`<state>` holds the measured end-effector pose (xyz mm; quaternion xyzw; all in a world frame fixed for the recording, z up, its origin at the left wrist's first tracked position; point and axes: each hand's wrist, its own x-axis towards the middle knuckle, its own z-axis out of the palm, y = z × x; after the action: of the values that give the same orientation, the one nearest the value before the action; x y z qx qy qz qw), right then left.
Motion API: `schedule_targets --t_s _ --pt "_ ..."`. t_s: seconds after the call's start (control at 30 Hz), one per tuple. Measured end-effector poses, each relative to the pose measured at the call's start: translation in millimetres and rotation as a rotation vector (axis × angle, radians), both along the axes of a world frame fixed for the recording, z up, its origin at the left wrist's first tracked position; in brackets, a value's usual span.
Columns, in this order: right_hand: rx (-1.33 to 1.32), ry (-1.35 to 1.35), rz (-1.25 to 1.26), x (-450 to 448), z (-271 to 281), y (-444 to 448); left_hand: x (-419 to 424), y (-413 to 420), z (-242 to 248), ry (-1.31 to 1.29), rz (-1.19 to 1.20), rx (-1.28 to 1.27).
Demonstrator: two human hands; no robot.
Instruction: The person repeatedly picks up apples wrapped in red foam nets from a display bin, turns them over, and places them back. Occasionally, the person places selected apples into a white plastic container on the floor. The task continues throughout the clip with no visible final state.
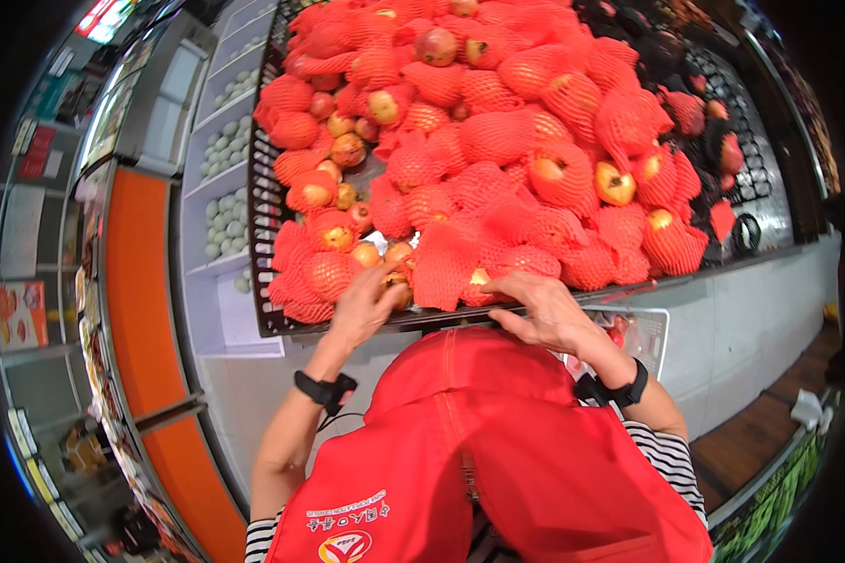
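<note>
Pomegranates, most of them in red foam net sleeves (493, 137), fill the large black display bin before me. My left hand (366, 302) is over the near left edge, its fingertips at a bare brownish pomegranate (397, 290); whether they grip it is unclear. Between my hands an upright red foam sleeve (445, 271) stands out from the pile. My right hand (539, 306) is at the near rim (422, 324), thumb and fingers apart. Its fingertips meet a sleeved pomegranate (477, 281) with a pale yellow patch showing.
Greenish-white eggs (227, 222) lie in white compartments left of the bin. An orange-panelled counter (144, 281) stands farther left. Dark-wrapped fruit (665, 56) lies at the back right. Below the right rim is a white basket (648, 338) with red items. Green vegetables (781, 507) are at lower right.
</note>
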<state>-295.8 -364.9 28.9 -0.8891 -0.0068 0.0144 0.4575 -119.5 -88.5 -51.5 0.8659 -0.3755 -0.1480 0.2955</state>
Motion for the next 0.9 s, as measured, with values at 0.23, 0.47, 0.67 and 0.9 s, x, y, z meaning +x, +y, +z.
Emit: schedule_targets --t_s 0.23,0.47,0.67,0.9 --pt "-0.056 -0.028 0.016 27 6 -14 -48 -75 29 -0.113 -0.121 0.103" --pt "-0.37 -0.104 0.294 53 -22 -11 -47 -66 78 0.093 -0.196 0.0" --pt "-0.29 -0.175 0.011 53 -3 -14 56 22 73 -0.059 0.086 0.191" --pt "-0.239 -0.2 -0.502 54 18 16 100 34 -9 -0.095 -0.943 0.414"
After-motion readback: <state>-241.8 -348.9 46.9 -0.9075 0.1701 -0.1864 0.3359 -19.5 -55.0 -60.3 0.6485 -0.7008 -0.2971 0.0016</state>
